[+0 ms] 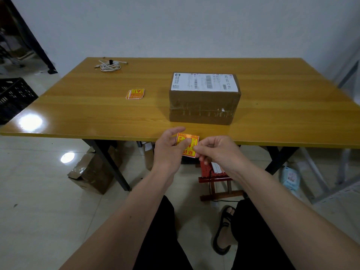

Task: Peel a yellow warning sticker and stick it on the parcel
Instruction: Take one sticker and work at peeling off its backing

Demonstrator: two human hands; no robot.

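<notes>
A yellow and red warning sticker (190, 143) on its backing is held in front of the table's near edge. My left hand (169, 148) pinches its left side, thumb lying across its face. My right hand (215, 151) pinches its lower right corner with curled fingers. The brown cardboard parcel (204, 103), with a white shipping label (204, 82) on top, stands on the wooden table (87, 106) just beyond my hands. A small stack of the same stickers (135, 93) lies on the table to the parcel's left.
A coiled white cable (110, 65) lies at the table's far left. Under the table are a cardboard box (93, 172) and a red wooden stool (216, 182). A black crate (13, 98) stands on the floor at left.
</notes>
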